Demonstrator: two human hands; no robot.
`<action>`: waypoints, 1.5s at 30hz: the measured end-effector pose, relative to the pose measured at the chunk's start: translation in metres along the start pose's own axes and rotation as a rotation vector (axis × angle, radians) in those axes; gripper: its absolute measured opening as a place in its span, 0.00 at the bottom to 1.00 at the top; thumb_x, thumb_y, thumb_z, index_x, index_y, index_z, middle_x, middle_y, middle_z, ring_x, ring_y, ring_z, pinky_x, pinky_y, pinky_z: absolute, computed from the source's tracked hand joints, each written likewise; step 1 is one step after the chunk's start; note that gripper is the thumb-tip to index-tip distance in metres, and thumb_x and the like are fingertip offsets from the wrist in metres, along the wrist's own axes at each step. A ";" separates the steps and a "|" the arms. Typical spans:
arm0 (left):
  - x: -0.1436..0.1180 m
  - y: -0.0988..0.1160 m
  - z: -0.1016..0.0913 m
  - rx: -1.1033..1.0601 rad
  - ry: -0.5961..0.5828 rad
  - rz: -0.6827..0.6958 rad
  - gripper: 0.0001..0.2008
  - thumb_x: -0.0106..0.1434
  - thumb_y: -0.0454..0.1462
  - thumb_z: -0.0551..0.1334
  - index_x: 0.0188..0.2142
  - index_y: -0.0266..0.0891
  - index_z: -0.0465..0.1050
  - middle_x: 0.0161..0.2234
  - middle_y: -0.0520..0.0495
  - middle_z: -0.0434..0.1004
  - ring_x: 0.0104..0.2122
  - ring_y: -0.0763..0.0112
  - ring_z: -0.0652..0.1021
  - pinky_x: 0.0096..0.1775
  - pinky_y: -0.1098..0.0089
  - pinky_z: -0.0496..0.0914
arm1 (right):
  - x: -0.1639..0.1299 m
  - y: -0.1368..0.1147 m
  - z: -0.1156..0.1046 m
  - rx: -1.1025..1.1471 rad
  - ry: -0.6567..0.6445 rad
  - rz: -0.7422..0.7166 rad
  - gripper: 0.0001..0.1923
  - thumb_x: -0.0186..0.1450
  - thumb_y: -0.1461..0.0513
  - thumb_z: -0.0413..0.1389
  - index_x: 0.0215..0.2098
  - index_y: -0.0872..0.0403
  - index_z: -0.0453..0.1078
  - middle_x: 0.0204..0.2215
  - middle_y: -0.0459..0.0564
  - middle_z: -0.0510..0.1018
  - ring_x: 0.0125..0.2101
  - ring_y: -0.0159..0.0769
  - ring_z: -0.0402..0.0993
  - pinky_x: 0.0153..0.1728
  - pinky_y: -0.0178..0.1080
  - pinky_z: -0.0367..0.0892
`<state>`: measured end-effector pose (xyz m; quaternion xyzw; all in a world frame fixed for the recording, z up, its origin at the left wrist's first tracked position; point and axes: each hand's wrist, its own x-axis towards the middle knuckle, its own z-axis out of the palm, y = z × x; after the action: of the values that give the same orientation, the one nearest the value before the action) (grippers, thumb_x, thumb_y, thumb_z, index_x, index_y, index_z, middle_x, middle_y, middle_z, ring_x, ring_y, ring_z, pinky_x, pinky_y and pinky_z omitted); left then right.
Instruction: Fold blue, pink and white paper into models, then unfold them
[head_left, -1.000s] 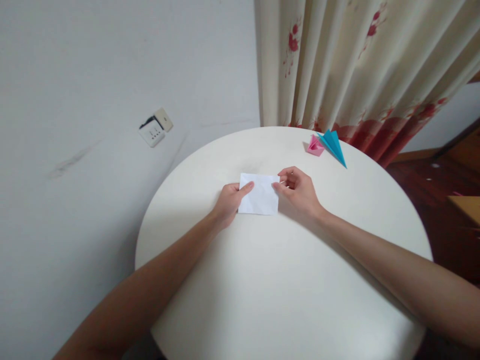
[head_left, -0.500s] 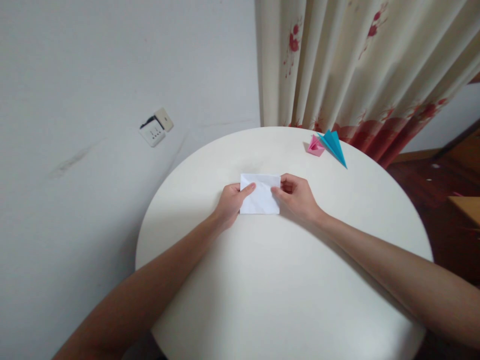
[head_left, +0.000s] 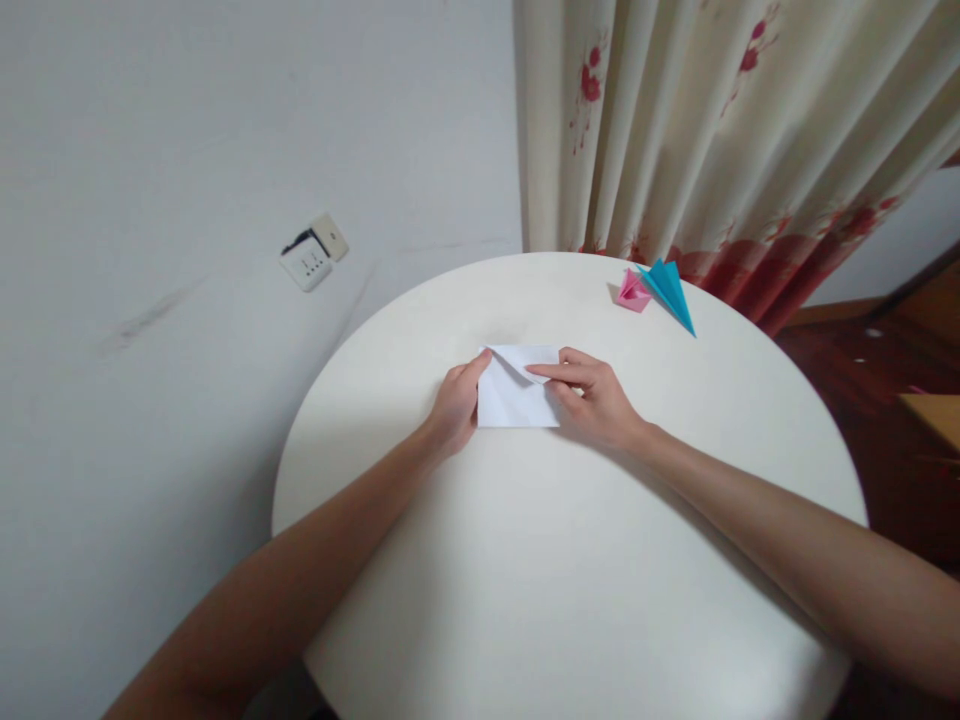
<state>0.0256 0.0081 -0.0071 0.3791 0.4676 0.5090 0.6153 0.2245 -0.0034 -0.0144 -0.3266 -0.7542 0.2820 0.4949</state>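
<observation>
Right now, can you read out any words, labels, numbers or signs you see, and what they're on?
None can be read.
White paper: blank, no print.
Wall socket: no legible marking.
Curtain: red flower pattern only.
Pink and blue paper folds: plain.

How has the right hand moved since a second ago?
Yes. The right hand has reached leftward over the white paper, forefinger now pressing its folded top flap, farther from the pink origami.

Folded paper (head_left: pixel 517 395) mid-table (head_left: pixel 525 600) between both hands, two paper models (head_left: pixel 652 287) apparently touching at far right edge, curtain (head_left: pixel 712 130) behind
</observation>
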 end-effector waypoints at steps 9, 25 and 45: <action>-0.006 0.000 0.002 0.069 -0.063 0.033 0.24 0.55 0.53 0.69 0.34 0.32 0.77 0.33 0.38 0.82 0.32 0.59 0.81 0.35 0.65 0.72 | 0.001 -0.003 -0.003 -0.055 -0.054 0.007 0.22 0.64 0.68 0.48 0.48 0.49 0.79 0.35 0.49 0.72 0.32 0.33 0.68 0.31 0.37 0.64; -0.001 -0.013 -0.007 0.212 -0.109 0.217 0.24 0.58 0.53 0.67 0.38 0.33 0.81 0.33 0.41 0.83 0.30 0.63 0.80 0.33 0.68 0.71 | 0.006 -0.010 0.012 0.437 0.078 0.532 0.37 0.51 0.58 0.68 0.56 0.56 0.64 0.30 0.50 0.81 0.27 0.36 0.76 0.26 0.36 0.70; -0.002 -0.002 -0.005 0.056 -0.093 0.212 0.18 0.58 0.49 0.69 0.30 0.33 0.79 0.28 0.43 0.81 0.30 0.65 0.80 0.34 0.67 0.71 | 0.005 -0.008 0.011 0.580 0.058 0.657 0.19 0.47 0.58 0.70 0.35 0.58 0.79 0.30 0.51 0.82 0.26 0.36 0.76 0.28 0.40 0.72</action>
<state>0.0216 0.0057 -0.0099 0.4667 0.4100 0.5398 0.5682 0.2113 -0.0055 -0.0089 -0.4046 -0.4857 0.6153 0.4710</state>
